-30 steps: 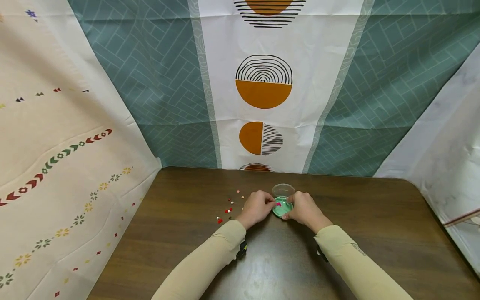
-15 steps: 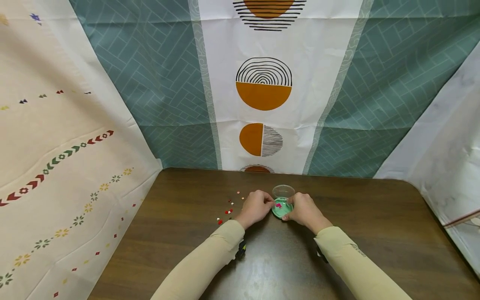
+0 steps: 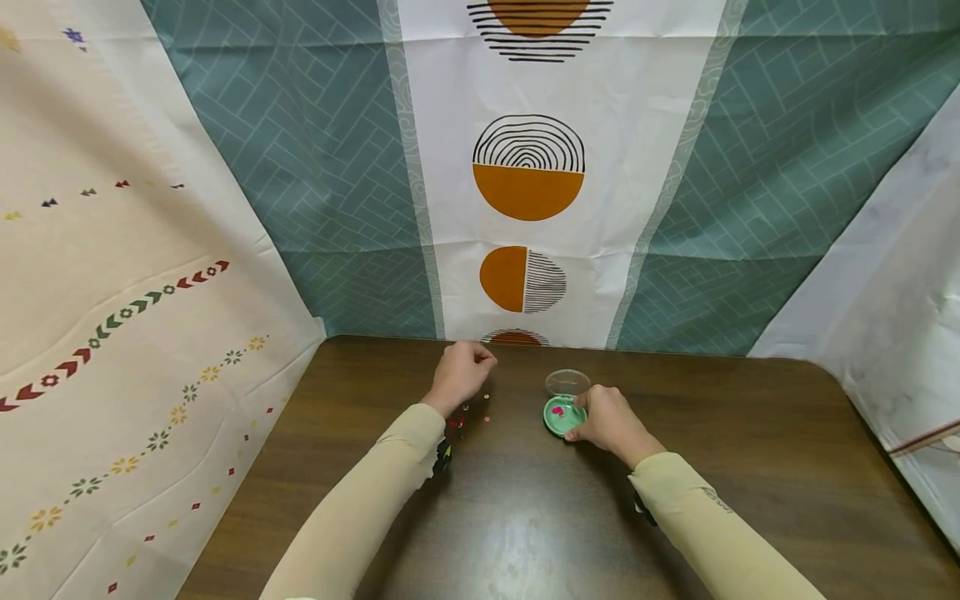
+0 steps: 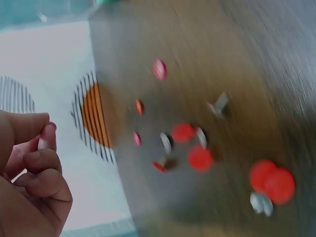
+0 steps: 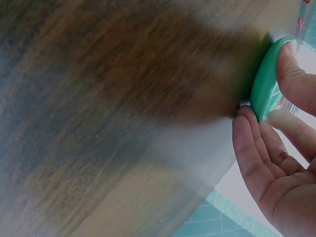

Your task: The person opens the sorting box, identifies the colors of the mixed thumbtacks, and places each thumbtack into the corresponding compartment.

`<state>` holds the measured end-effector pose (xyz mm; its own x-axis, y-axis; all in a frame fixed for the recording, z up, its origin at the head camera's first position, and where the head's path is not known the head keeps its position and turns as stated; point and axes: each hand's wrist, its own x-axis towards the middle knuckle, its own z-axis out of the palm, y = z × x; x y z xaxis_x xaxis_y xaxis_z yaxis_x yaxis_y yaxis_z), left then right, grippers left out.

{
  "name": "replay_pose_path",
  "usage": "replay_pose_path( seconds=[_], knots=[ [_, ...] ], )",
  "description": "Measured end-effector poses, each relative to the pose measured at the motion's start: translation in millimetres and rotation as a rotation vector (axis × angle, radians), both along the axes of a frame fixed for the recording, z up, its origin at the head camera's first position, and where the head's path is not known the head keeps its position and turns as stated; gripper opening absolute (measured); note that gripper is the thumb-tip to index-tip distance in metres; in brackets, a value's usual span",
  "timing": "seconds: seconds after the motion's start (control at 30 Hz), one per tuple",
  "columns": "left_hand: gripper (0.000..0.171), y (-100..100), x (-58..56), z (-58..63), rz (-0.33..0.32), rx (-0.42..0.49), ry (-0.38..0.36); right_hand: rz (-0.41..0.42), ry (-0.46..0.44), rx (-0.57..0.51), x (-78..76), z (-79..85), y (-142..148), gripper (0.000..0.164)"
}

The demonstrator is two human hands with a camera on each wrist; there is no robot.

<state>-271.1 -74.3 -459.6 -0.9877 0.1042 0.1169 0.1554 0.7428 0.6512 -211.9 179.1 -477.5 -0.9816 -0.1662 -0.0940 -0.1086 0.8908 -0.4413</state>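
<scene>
My left hand (image 3: 459,373) is over the table behind scattered small tacks (image 3: 461,423). Its fingers are curled in, thumb and index tips together, and I see nothing between them in the left wrist view. Red, silver and copper-coloured round-headed tacks (image 4: 200,158) lie below, blurred. On the table stands a round green case (image 3: 553,427) with its clear lid (image 3: 567,382) tipped back. Small pink pieces (image 3: 557,411) lie inside. My right hand (image 3: 611,423) pinches the case's right side, the thumb (image 5: 291,74) at the rim and fingers around the edge.
The dark wood table (image 3: 735,467) reaches back to a hanging patterned cloth (image 3: 525,275). A cream cloth (image 3: 150,333) hangs along the left side and a pale one (image 3: 885,275) on the right.
My left hand has left the case's left edge and moved left and back, above the tacks. The right hand and the case have stayed in place.
</scene>
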Motion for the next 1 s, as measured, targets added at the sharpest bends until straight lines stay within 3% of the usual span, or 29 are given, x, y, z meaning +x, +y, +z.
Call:
replay_pose_path(
  seconds=[0.27,0.5,0.67,1.0],
  knots=[
    [0.017,-18.0,-5.7,-10.0,0.069,-0.090,-0.074,-0.014,-0.010,-0.001,-0.1,1.2,-0.4,0.060],
    [0.018,-20.2,-3.2,-16.0,0.075,-0.146,-0.106,-0.023,-0.032,0.001,0.3,2.9,-1.1,0.062],
    [0.015,-17.8,-2.8,-19.8,0.072,-0.235,-0.128,-0.014,-0.008,0.002,1.8,3.4,-0.9,0.060],
    [0.016,-12.8,-2.0,-19.9,0.069,-0.334,-0.153,-0.009,0.005,-0.005,2.8,4.6,-1.3,0.056]
  ],
)
